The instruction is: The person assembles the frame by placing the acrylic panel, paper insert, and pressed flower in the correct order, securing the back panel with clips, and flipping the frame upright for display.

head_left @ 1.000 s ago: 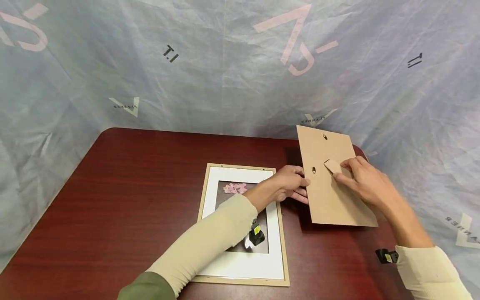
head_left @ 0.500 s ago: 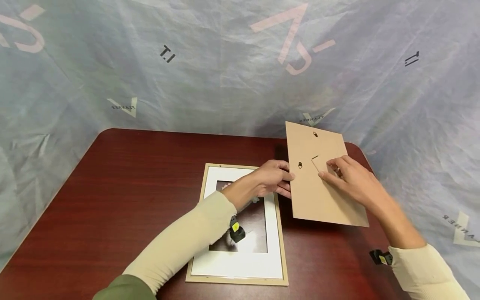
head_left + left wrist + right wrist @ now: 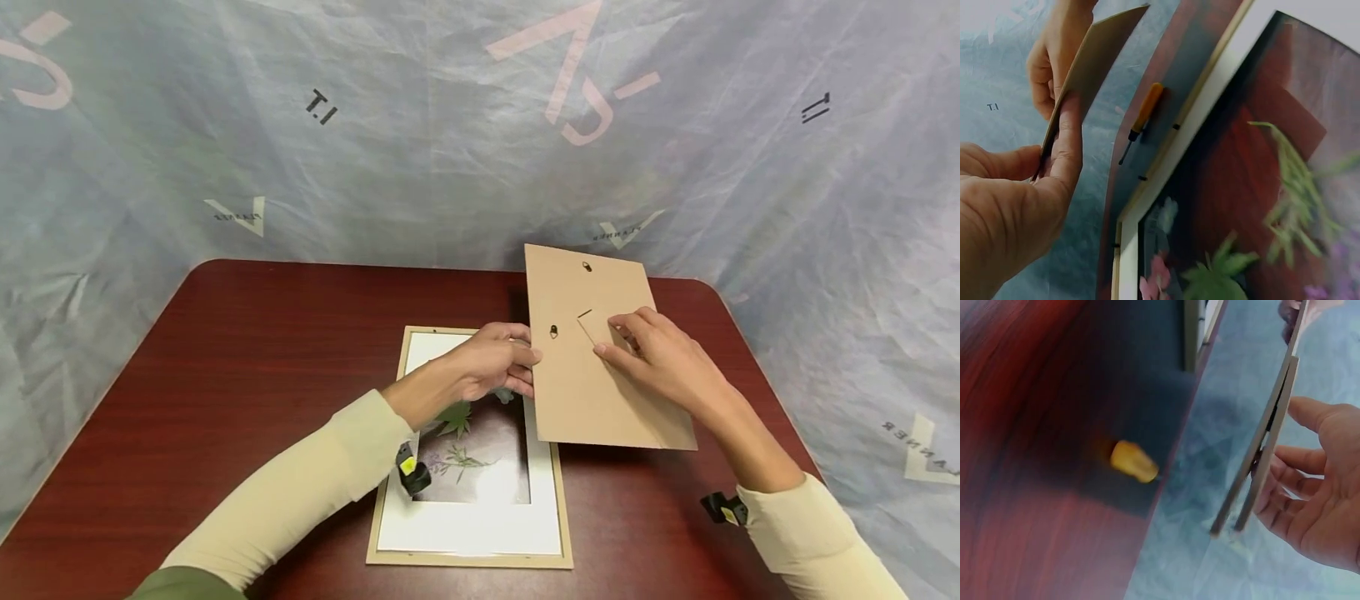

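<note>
A tan picture-frame backing board is held tilted above the table, its back toward the head camera. My left hand pinches its left edge, thumb on the near face and fingers behind. My right hand grips the small stand leg hinged on the board's back. In the right wrist view the stand leg angles slightly away from the board. Below the left forearm lies a picture frame with a white mat and flowers and leaves in its window. The board and left arm cover part of it.
A screwdriver with an orange-yellow handle lies on the table beside the frame, hidden behind the board in the head view. Two hanging loops sit on the board's back. Grey printed sheeting stands behind the dark red table.
Both hands have carried the backing board leftward, so its lower left corner now overlaps the frame's right side in the head view. The stand leg has folded closer to the board.
</note>
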`<action>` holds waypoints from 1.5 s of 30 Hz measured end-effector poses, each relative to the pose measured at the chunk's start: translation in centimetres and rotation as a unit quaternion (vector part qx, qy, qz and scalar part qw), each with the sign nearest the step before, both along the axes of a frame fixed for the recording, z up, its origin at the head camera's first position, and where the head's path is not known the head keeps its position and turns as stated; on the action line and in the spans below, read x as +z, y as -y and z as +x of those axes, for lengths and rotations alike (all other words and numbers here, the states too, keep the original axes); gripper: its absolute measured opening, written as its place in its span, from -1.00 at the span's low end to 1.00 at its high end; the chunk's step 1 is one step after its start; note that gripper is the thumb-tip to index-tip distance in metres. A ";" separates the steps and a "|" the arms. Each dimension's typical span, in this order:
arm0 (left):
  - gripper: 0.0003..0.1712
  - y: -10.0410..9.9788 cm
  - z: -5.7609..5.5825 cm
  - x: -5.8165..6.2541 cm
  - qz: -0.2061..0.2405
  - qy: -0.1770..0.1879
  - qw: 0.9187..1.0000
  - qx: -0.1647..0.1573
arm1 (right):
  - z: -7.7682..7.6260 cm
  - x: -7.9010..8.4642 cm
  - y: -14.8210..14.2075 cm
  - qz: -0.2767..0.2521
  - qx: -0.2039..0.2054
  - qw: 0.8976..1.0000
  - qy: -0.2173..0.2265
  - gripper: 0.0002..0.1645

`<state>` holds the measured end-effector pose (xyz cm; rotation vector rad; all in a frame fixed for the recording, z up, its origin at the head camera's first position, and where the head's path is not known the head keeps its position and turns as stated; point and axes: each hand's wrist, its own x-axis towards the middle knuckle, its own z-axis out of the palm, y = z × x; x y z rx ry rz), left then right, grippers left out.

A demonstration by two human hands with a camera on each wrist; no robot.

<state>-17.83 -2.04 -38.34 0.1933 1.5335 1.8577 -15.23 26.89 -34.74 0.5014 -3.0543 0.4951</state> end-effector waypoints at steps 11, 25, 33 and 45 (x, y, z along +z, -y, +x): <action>-0.95 6.8 3.1 -0.1 -0.013 0.000 1.000 -0.003 | 1.4 -0.1 4.9 -0.029 0.087 0.996 -0.010 -0.46; -0.83 13.9 8.7 -1.4 -0.004 0.021 1.000 0.000 | 5.2 -0.2 11.8 -0.059 0.083 0.993 0.057 -0.57; -0.82 16.4 11.3 -2.1 0.012 0.041 0.999 -0.002 | 6.4 -0.6 13.7 -0.086 0.087 0.988 0.095 -0.58; -0.86 19.2 12.7 -3.4 0.029 0.045 0.999 -0.005 | 6.5 -1.9 15.8 -0.107 0.110 0.981 0.117 -0.60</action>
